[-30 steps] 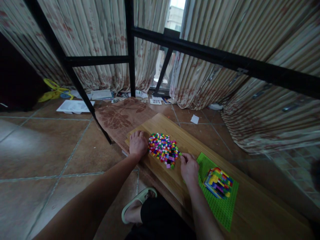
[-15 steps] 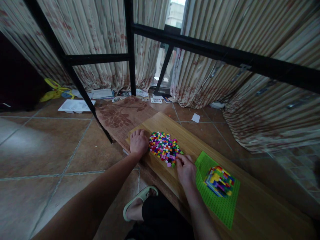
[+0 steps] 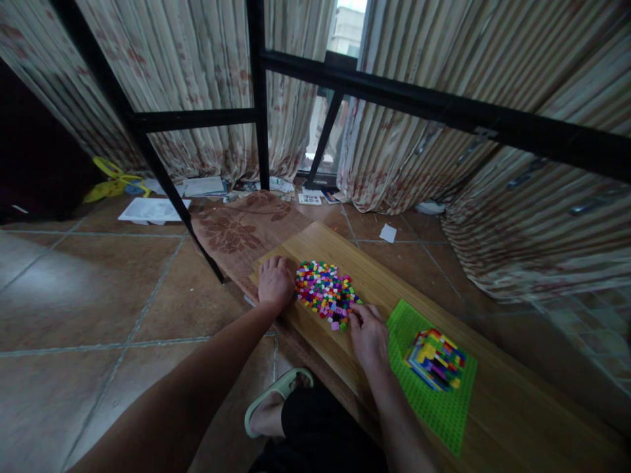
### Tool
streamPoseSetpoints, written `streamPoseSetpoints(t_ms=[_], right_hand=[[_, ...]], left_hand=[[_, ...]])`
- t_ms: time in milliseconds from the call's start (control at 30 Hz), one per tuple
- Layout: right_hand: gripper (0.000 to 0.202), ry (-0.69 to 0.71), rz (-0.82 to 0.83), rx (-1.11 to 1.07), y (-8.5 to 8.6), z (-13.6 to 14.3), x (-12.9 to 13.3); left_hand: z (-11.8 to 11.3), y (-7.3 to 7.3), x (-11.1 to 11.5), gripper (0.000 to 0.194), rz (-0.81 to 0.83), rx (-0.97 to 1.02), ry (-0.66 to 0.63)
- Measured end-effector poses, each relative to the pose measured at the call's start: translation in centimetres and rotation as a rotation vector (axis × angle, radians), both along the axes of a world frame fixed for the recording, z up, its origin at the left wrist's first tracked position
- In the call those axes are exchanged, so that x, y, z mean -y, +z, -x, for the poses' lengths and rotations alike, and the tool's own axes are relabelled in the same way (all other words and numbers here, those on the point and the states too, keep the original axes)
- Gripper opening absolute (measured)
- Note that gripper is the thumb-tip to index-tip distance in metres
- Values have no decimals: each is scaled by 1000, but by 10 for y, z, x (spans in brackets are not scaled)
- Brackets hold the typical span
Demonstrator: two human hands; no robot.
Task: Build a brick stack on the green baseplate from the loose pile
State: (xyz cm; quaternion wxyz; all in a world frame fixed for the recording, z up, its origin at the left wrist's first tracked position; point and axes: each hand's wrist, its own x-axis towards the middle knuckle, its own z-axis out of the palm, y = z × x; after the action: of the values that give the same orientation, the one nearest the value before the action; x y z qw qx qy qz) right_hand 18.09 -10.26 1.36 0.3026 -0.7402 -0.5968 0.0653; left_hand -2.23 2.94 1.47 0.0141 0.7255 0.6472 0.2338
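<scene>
Many loose building bricks (image 3: 320, 286) lie on a wooden tabletop (image 3: 318, 242) between a resting left hand (image 3: 275, 282) and the right hand (image 3: 369, 335), closer in than a second ago, apparently picking; whether either grips one is unclear

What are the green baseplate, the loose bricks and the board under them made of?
Green baseplate: probably molded plastic, matte-looking, studded. Loose bricks: likely hard plastic, solid bright colors. Board: wood or wood-look laminate, smooth, brown, faintly grained; can't tell which.
</scene>
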Motion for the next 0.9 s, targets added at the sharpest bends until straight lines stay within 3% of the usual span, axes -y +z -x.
streamPoseSetpoints(t_ms=[167,333,700,900], right_hand=[[25,-19,-50,-80,4,3,-1],[22,94,-47,-134,9,18,-5],[28,-63,18,-16,13,1,-8],[25,64,59,43,13,12,-15]], left_hand=[[0,-1,0,32,2,-3,-3],[0,-1,0,32,5,8,0],[0,-1,0,32,14,23,-1],[-1,1,1,34,43,29,2]])
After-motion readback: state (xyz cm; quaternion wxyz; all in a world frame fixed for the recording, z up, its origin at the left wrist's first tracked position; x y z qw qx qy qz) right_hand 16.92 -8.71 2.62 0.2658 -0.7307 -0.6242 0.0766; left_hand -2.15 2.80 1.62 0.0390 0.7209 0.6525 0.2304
